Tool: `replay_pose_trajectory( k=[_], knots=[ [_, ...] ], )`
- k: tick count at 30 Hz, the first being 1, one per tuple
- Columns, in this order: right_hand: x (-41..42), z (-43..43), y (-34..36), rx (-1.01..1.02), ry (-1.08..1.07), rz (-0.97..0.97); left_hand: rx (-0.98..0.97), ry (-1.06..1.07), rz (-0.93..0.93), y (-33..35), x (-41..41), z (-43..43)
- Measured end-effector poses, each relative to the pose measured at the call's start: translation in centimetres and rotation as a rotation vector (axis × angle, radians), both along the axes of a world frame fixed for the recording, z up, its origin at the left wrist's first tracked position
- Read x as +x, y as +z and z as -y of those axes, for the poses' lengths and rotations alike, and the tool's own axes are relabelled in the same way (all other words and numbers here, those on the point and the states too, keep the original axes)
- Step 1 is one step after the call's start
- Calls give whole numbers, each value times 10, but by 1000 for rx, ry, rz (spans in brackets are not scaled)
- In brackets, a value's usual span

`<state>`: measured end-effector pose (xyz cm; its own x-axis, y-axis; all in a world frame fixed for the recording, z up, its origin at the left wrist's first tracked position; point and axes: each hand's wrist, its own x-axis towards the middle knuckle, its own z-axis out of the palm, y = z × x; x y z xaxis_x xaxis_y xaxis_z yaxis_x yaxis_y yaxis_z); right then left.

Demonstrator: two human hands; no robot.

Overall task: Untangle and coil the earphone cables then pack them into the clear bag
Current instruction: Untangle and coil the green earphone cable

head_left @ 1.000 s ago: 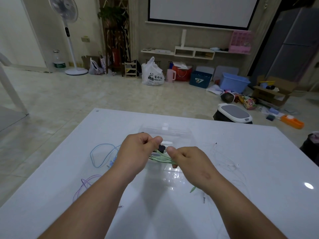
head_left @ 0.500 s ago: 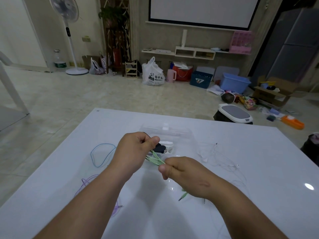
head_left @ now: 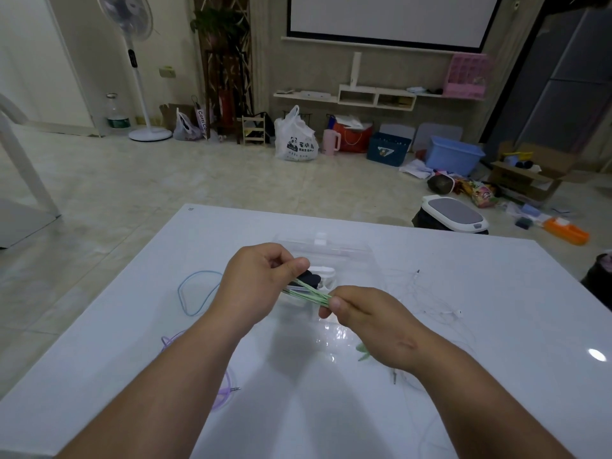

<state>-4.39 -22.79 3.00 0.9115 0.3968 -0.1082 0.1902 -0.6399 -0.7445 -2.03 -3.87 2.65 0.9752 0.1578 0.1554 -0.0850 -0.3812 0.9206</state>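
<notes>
A green earphone cable (head_left: 306,294) is stretched as a bundle of strands between my two hands above the white table (head_left: 496,376). My left hand (head_left: 256,284) pinches one end of the bundle and my right hand (head_left: 367,314) grips the other; a loose green end (head_left: 363,351) hangs below my right wrist. The clear bag (head_left: 344,256) lies flat just behind my hands, with dark and white items inside. A blue cable (head_left: 195,294) lies to the left, a purple cable (head_left: 222,394) partly under my left forearm, and a thin white earphone cable (head_left: 443,309) spreads out to the right.
The table's far edge is just beyond the bag. On the floor past it stand a white-lidded bin (head_left: 453,217), a blue tub (head_left: 453,155), a white plastic bag (head_left: 296,140) and a standing fan (head_left: 139,61).
My right hand dipped toward me and left, then rose back up and right, keeping the green bundle taut. My left hand stayed nearly still.
</notes>
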Motion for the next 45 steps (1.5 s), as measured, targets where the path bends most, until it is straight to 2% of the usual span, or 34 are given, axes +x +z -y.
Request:
replay_pose_trajectory(
  k=[6,9,11,13,17,19,24,29,34,37,42,45],
  knots=[
    [-2,-2,3,-227,-17,140,205,107,88,-4,0,1],
    [-6,-4,5,-256,-70,208,206,129,92,-5,-2,3],
    [-7,-2,6,-212,-131,222,63,125,65,-5,-1,2],
    [-7,0,4,-120,-217,210,-175,90,39,-2,-4,5],
    [-3,-2,6,73,-368,149,-468,-125,-76,-1,-11,23],
    [-3,-6,7,150,-386,126,-500,-187,-124,-4,-13,30],
    [-4,-14,5,224,-423,128,-578,13,61,-2,-22,39],
    [-3,-13,4,294,-492,122,-560,19,45,-7,-20,37],
    [-2,-14,0,383,-503,76,-586,-219,-174,-9,-18,39],
    [-1,-14,-1,415,-526,87,-570,-217,-287,-13,-17,38],
    [0,-14,-5,422,-513,38,-762,-379,-251,-8,-17,33],
    [-3,-17,-5,440,-432,-100,-780,-469,-237,-7,-15,30]
  ],
)
